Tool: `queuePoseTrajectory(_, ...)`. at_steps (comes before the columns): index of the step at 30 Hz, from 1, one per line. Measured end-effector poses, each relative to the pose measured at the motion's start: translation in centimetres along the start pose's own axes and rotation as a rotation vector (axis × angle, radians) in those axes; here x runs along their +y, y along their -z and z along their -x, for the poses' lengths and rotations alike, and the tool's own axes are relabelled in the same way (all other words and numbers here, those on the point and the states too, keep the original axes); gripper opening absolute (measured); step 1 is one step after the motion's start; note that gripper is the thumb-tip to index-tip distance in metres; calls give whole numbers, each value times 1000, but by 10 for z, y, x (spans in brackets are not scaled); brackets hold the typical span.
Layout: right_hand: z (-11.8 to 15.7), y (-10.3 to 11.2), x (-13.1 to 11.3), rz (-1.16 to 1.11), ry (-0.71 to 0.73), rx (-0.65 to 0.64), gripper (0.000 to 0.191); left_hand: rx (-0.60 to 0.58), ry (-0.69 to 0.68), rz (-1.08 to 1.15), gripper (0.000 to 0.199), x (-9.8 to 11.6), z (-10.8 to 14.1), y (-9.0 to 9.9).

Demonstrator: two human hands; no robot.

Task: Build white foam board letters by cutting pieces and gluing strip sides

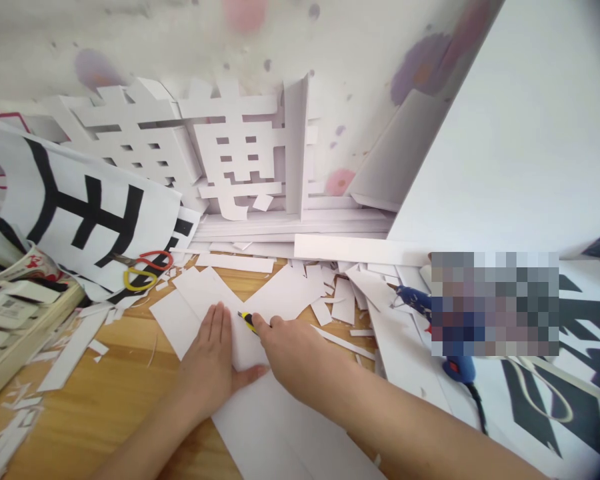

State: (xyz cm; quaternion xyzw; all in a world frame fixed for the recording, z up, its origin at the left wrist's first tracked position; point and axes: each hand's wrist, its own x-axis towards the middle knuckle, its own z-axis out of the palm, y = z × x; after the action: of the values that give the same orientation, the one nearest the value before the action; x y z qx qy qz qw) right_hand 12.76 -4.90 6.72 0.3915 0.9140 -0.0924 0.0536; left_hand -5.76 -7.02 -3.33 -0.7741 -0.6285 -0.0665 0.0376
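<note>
My left hand (213,363) lies flat on a white sheet (260,420), its fingers together and pointing away, the thumb stretched toward my right hand. In my right hand (295,353) is a yellow and black utility knife (247,321). Its tip is over the sheet, just right of my left fingertips; whether it touches the surface I cannot tell. More white pieces (210,290) lie beyond and under my left hand, and another cut piece (283,293) sits beyond the knife.
Scissors (143,270) with red and yellow handles lie at the left, beside a printed sheet (90,207). A blue glue gun (457,347) rests at the right. White cut-out characters (240,153) lean on the wall. Scraps litter the wooden table (105,400). A wooden box (25,340) stands left.
</note>
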Motion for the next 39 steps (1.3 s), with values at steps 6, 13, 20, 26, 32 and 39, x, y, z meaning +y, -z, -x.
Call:
queuePoseTrajectory(6, 3, -7, 5, 68, 53, 26, 73, 42, -15, -13, 108, 0, 0, -2)
queuePoseTrajectory(13, 15, -7, 5, 79, 47, 54, 69, 53, -20, -57, 110, 0, 0, -1)
queuePoseTrajectory(20, 17, -9, 1, -17, -12, -8, 73, 79, -36, -47, 109, -1, 0, -2)
queuePoseTrajectory(26, 20, -9, 6, -27, -21, -58, 74, 56, -25, -65, 110, 0, 0, -1)
queuePoseTrajectory(32, 21, -9, 10, -115, -124, -25, 72, 56, -28, -98, 112, 1, 0, 1)
queuePoseTrajectory(39, 17, -12, 5, -140, -103, -58, 79, 76, -69, -138, 111, 0, -1, 2)
